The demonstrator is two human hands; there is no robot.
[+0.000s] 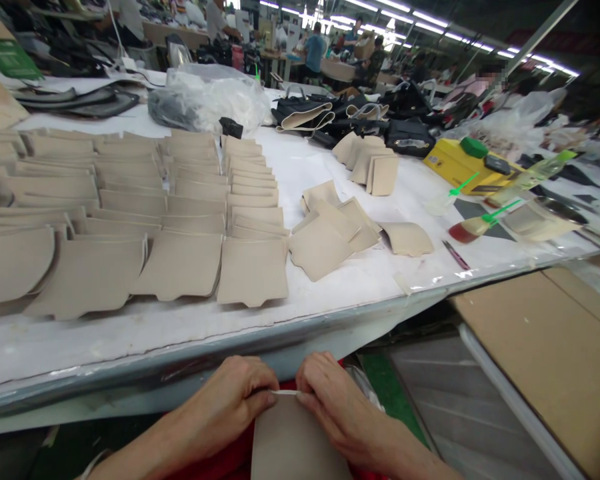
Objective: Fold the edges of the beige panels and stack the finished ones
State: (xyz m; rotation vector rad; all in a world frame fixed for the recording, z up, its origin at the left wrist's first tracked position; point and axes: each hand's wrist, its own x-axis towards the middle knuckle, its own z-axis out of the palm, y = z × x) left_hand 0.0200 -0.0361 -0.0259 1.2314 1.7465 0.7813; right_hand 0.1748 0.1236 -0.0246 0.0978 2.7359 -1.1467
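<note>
Below the table's front edge, my left hand (pixel 235 393) and my right hand (pixel 330 397) both pinch the top edge of one beige cut piece (pixel 293 443) held over my lap. Fingers of both hands are closed on that edge, thumbs nearly meeting. On the white table (pixel 330 293) above, several rows of overlapping beige pieces (pixel 130 207) lie spread at the left. A loose pile of the same beige pieces (pixel 330 230) sits at the middle, and a small leaning stack (pixel 373 167) stands farther back.
A yellow box (pixel 455 163) and glue brushes with green handles (pixel 480 223) lie at the right. Black bag parts (pixel 360 120) and a clear plastic bag (pixel 210 97) sit at the back. A brown board (pixel 545 340) lies lower right. Other people work far behind.
</note>
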